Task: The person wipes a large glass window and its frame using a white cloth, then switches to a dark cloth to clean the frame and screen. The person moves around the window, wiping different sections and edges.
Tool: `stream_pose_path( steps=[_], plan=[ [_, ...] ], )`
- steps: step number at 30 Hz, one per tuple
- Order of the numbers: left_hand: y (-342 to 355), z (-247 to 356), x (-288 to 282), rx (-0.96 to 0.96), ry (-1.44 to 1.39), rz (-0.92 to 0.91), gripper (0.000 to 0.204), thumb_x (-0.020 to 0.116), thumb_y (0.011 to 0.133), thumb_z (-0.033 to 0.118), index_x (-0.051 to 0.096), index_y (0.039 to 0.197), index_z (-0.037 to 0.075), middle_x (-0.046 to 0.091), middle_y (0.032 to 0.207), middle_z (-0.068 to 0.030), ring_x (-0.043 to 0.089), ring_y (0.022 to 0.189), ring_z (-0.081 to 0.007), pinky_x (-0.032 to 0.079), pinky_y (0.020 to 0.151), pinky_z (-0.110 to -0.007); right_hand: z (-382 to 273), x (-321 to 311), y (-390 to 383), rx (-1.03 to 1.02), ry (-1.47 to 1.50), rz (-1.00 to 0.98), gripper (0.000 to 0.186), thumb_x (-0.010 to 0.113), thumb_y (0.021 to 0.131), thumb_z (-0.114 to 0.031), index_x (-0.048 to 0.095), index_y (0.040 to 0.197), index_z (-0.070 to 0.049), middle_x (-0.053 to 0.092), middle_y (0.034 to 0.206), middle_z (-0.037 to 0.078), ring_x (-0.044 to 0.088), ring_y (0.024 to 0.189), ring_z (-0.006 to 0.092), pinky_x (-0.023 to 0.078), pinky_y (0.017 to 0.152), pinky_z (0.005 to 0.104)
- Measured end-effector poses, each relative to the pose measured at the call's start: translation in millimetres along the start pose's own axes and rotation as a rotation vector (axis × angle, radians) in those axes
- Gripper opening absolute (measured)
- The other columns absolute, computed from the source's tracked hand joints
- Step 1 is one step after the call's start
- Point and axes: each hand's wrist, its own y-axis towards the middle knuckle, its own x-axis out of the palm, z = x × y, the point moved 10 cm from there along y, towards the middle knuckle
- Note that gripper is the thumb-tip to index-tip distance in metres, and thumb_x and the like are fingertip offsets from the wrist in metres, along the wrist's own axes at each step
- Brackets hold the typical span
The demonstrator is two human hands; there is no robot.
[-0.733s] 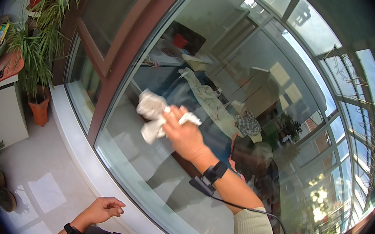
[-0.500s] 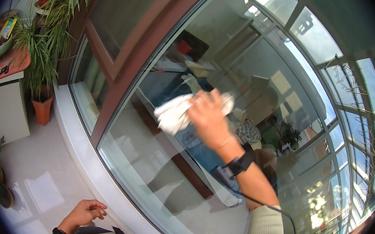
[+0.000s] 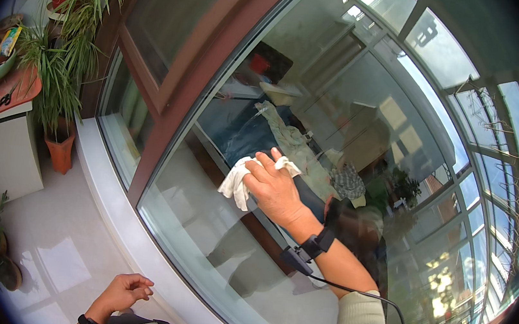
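A crumpled white cloth point(image 3: 239, 183) lies against the large window pane point(image 3: 199, 232), under my right hand point(image 3: 275, 193). The fingers of that hand are bent over the cloth and press it to the glass; part of it pokes out on both sides. A black band with a small device and a cable circles my right wrist. My left hand point(image 3: 125, 292) hangs low in front of my body, away from the glass. Its fingers are loosely curled together, with nothing visible in them.
A reddish-brown window frame point(image 3: 175, 80) and a white sill point(image 3: 116, 222) border the pane. Spider plants point(image 3: 57, 66) and an orange pot point(image 3: 59, 154) stand at left, beside a white cabinet point(image 3: 7, 157) with scissors point(image 3: 6, 97) on an orange tray. Reflections cover the glass.
My right hand and the cloth have moved down the pane, toward me. The cloth is more bunched under the fingers. My left hand has shifted only slightly.
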Motion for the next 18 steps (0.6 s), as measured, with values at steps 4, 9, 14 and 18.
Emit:
stream_pose_path(
  steps=[4, 9, 14, 18],
  plan=[
    [-9.2, -10.8, -24.1, -0.047, -0.008, 0.047, 0.019, 0.062, 0.09, 0.003, 0.067, 0.108, 0.001, 0.073, 0.09, -0.0092, 0.07, 0.076, -0.0155, 0.05, 0.067, -0.025, 71.0, -78.8, 49.3, 0.058, -0.336, 0.151, 0.02, 0.062, 0.071, -0.001, 0.06, 0.091, -0.006, 0.061, 0.108, 0.01, 0.052, 0.118, 0.0334, 0.032, 0.107, 0.0568],
    [16.0, -2.9, -9.4, -0.02, -0.027, 0.018, 0.018, 0.063, 0.092, 0.004, 0.067, 0.108, 0.001, 0.072, 0.09, -0.0097, 0.069, 0.079, -0.015, 0.055, 0.074, -0.029, 125.7, -95.9, 92.9, 0.251, -0.452, 0.386, 0.02, 0.06, 0.073, 0.003, 0.06, 0.092, -0.004, 0.061, 0.111, 0.013, 0.051, 0.119, 0.0351, 0.032, 0.108, 0.0547],
    [32.6, 21.1, 14.5, 0.08, -0.06, -0.058, 0.022, 0.065, 0.089, 0.0, 0.066, 0.11, -0.002, 0.071, 0.093, -0.0065, 0.067, 0.086, -0.0133, 0.055, 0.08, -0.028, 35.8, 29.8, 59.3, 0.068, -0.069, 0.185, 0.007, 0.062, 0.072, -0.007, 0.06, 0.079, -0.007, 0.06, 0.101, 0.012, 0.055, 0.108, 0.0331, 0.039, 0.103, 0.0523],
    [18.2, 42.6, 0.0, 0.071, -0.07, 0.04, 0.02, 0.065, 0.09, 0.002, 0.066, 0.109, -0.002, 0.071, 0.094, -0.0067, 0.066, 0.087, -0.0121, 0.054, 0.082, -0.028, -28.6, 102.4, 18.4, 0.08, 0.232, -0.297, 0.016, 0.062, 0.072, -0.001, 0.061, 0.087, -0.006, 0.061, 0.102, 0.011, 0.056, 0.11, 0.0307, 0.04, 0.103, 0.048]
  ],
)
